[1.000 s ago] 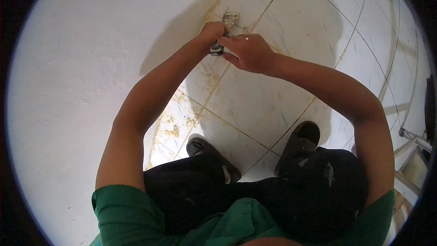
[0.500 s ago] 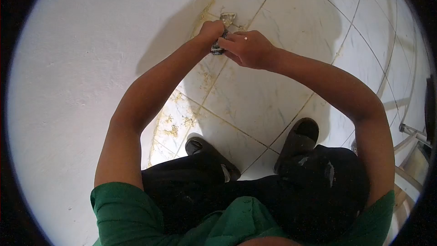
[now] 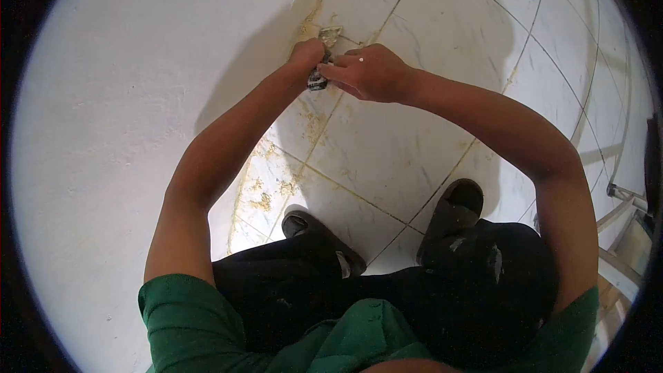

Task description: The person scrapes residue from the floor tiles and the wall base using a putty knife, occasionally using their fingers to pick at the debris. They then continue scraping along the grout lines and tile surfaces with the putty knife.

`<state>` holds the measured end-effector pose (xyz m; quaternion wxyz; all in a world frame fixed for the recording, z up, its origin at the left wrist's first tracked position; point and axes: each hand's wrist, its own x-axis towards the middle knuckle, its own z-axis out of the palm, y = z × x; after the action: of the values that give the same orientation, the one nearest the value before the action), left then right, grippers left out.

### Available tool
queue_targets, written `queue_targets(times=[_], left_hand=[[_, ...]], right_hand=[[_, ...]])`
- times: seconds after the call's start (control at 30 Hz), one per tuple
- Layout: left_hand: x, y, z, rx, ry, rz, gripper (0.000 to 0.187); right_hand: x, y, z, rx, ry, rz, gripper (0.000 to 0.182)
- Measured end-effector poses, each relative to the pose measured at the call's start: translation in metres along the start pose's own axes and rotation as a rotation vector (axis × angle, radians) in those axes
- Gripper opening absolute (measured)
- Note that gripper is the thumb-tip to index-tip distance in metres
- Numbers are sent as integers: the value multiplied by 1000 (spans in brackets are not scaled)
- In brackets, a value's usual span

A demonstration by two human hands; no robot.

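A scraper (image 3: 330,35) with a wide, residue-smeared blade and a dark, pale-marked handle is low over the floor, right by the foot of the wall. My left hand (image 3: 308,53) is closed around it just behind the blade. From the other side, my right hand (image 3: 376,72) pinches the handle with its fingers, a small white spot showing on its back. Yellowish residue (image 3: 314,24) runs along the line where wall and floor meet, beside the blade. More crumbly flakes (image 3: 261,200) lie on the tiles nearer my feet.
The white wall (image 3: 103,152) rises close along my left side. White floor tiles (image 3: 428,138) with dark joints spread to the right. My two dark shoes (image 3: 456,211) stand below my hands. A metal frame like a ladder (image 3: 625,197) is at the far right.
Both hands and the scraper have shifted left toward the wall and slightly back toward me. The grip and my feet look the same.
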<state>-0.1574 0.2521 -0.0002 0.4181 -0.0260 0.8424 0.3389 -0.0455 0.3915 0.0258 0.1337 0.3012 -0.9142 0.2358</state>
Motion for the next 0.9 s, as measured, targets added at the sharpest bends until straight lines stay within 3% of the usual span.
queue_targets(times=[0.17,0.27,0.37,0.63,0.7,0.77,0.9], left_hand=[[-16,13,-9,-325,-30,-15,21],[0,16,-18,-52,-85,39,20],[7,18,-20,-162,-139,4,20],[24,20,-10,95,-75,55,20],[31,21,-15,300,-69,160,19],[47,14,-18,733,-88,391,15],[32,-3,-5,146,138,102,15]], right_hand=[[5,1,0,41,-39,87,37],[7,1,-3,61,-96,144,42],[11,-2,-2,95,-73,180,45],[10,0,-5,154,53,141,32],[14,4,-6,115,73,134,30],[12,4,-7,120,96,110,28],[-6,-1,-15,151,2,142,33]])
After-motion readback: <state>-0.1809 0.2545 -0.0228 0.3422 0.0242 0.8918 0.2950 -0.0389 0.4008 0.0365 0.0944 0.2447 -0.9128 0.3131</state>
